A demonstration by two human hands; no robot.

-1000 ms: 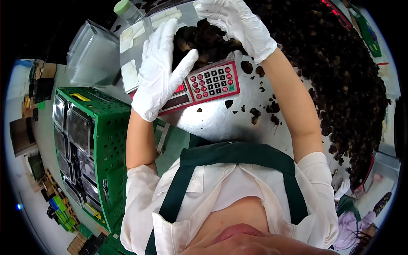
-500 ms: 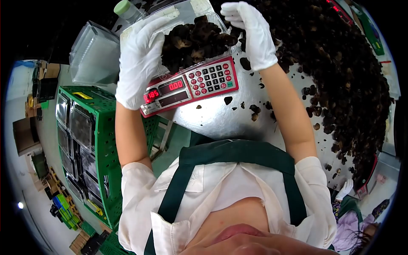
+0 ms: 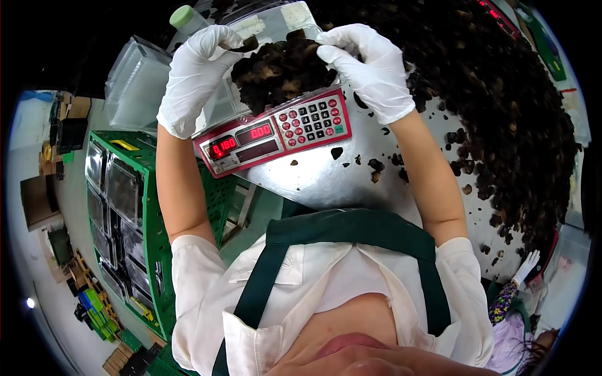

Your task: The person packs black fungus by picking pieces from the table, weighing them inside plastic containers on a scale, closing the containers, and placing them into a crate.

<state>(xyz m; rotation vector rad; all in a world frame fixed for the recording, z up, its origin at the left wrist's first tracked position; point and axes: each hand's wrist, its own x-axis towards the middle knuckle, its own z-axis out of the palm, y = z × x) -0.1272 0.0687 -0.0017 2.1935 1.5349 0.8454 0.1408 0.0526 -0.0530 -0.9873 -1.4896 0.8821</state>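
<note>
A heap of dark dried wood ear mushrooms fills a clear plastic box on a red digital scale. The scale's left display reads 0.180. My left hand, in a white glove, is at the heap's left side, closed on a dark wood ear piece between thumb and fingers. On the right side, my right hand, also gloved, has thumb and fingertips drawn together against the upper right edge of the heap and box. Whatever sits in that pinch is hidden.
A large spread of loose wood ears covers the metal table to the right. Clear plastic boxes and a green-lidded jar stand left. Below is a green crate. A co-worker's gloved hand shows lower right.
Both hands went from open beside the heap to closed fingers at its edges. A wood ear piece is now in my left hand. The scale reading dropped from 0.185 to 0.180.
</note>
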